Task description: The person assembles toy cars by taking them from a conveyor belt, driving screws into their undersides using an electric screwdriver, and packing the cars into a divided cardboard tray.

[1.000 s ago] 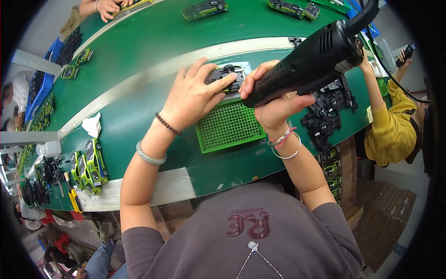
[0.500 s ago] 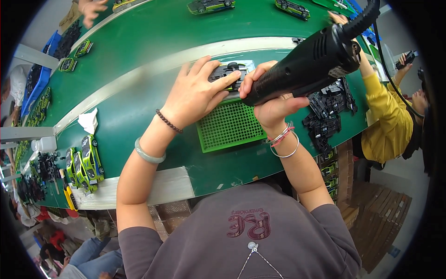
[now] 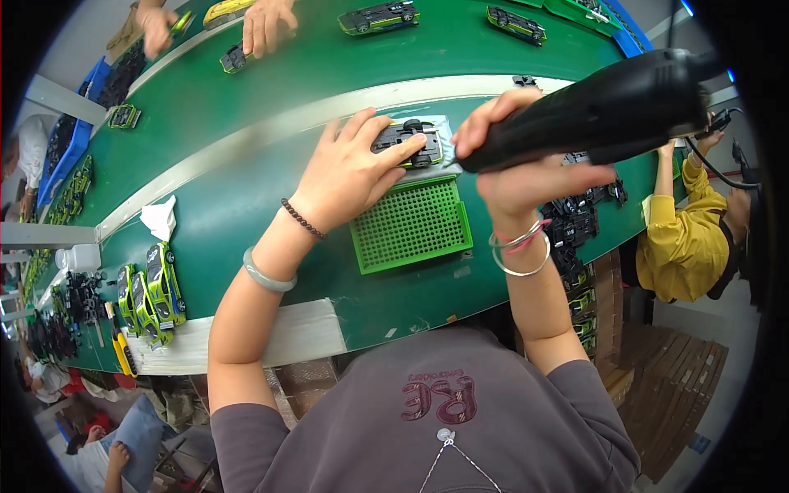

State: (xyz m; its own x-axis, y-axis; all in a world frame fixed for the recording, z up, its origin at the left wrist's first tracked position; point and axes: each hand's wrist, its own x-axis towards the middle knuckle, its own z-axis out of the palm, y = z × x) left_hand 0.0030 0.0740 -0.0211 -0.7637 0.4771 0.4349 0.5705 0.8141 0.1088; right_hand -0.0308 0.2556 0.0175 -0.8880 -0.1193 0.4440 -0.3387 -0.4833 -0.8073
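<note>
An upturned toy car [image 3: 409, 138], its black underside and wheels showing, lies on a pale pad [image 3: 446, 138] at mid-table. My left hand [image 3: 349, 164] spreads over it, fingers pressing on the underside and holding it down. My right hand [image 3: 514, 177] grips a black electric screwdriver [image 3: 583, 115] whose cord end points up and right. The screwdriver's front end is just right of the car, apart from it; its bit is hard to make out. Below the car sits a bright green perforated basket [image 3: 411, 226].
Black plastic parts [image 3: 573, 222] are piled right of the basket. Several green toy cars [image 3: 152, 287] stand at left beside a white tissue [image 3: 159, 218] and a yellow-handled tool [image 3: 123, 349]. Across the table are a co-worker's hands [image 3: 267, 25] and more upturned cars [image 3: 378, 18]. A person in yellow [image 3: 682, 238] sits at right.
My right hand has drawn the screwdriver right, off the toy car. My left hand stays on the car. A co-worker's hand has come in across the table onto another car; the yellow-sleeved arm has pulled back.
</note>
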